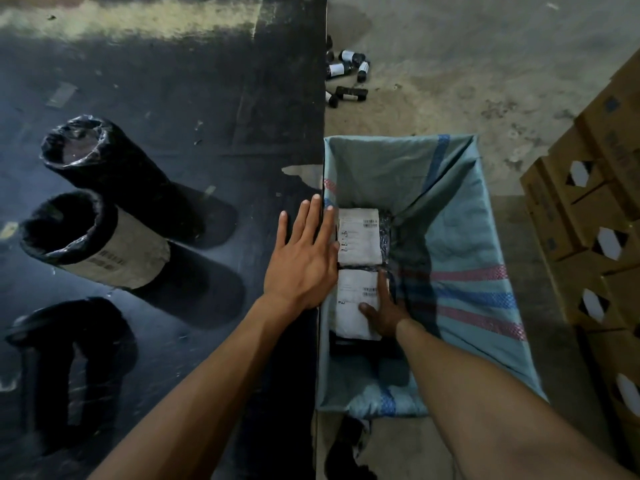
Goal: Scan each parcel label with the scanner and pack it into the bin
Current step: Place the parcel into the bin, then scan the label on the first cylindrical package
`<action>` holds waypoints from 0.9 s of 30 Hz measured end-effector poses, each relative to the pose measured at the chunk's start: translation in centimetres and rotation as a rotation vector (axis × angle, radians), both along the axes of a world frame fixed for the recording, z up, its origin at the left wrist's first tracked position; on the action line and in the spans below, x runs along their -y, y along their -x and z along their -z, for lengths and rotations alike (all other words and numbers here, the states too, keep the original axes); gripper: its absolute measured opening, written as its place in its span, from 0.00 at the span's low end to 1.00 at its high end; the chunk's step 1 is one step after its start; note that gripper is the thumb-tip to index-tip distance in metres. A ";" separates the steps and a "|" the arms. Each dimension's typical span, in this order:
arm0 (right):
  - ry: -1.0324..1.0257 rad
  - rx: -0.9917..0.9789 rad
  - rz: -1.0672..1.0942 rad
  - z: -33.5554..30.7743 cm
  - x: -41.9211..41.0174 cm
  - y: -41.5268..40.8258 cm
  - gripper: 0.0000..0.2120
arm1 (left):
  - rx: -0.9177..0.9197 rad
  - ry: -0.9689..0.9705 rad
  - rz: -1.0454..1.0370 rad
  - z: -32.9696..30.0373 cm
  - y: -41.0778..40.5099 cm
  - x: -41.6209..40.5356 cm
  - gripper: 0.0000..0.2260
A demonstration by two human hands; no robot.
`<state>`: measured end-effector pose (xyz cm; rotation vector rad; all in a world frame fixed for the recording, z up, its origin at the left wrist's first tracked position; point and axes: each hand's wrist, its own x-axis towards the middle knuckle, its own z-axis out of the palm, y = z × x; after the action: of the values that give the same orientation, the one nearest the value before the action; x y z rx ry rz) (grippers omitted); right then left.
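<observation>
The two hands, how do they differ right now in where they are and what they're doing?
The left hand lies flat and open, fingers spread, on the dark table at its edge beside the bin; the right hand reaches down inside the bin. The left hand holds nothing, while the right hand presses on the nearer labelled parcel. The left hand is well lit; the right hand sits in shadow. Both are bare.

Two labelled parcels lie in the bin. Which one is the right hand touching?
The nearer parcel: the right hand rests on its label. The farther parcel lies untouched beyond it.
</observation>
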<state>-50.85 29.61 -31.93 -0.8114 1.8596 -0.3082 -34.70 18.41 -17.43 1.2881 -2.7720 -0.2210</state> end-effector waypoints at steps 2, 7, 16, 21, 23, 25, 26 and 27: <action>-0.049 -0.038 -0.060 -0.1 0.1 0.3 0.45 | 0.004 -0.009 -0.002 -0.2 0.0 0.0 0.27; -0.233 -0.222 -0.094 -1.0 1.2 -0.2 0.44 | 0.012 -0.025 0.006 -0.6 0.0 0.0 0.27; -0.251 -0.419 -0.198 -3.4 2.1 -0.6 0.44 | 0.012 -0.018 0.023 -0.4 -0.3 0.2 0.28; -0.144 -0.414 -0.100 -5.2 2.6 0.0 0.38 | -0.004 -0.028 0.031 0.0 -0.6 0.6 0.29; -0.106 -0.431 -0.053 -6.5 2.6 0.1 0.38 | -0.040 -0.084 0.025 -0.2 -0.6 0.7 0.30; -0.043 -0.430 0.007 -8.2 2.6 -0.1 0.36 | -0.101 -0.156 0.009 -0.6 -0.6 0.8 0.32; -0.003 -0.423 0.037 -9.1 2.5 -0.3 0.35 | -0.135 -0.198 0.001 -0.9 -0.7 0.9 0.32; 0.037 -0.422 0.055 -10.2 2.3 -0.6 0.33 | -0.172 -0.245 -0.004 -1.3 -0.9 0.9 0.32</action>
<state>-50.27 27.29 -21.76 -0.9029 2.2778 -0.2173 -33.85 17.50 -16.09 1.2552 -2.6585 -0.6563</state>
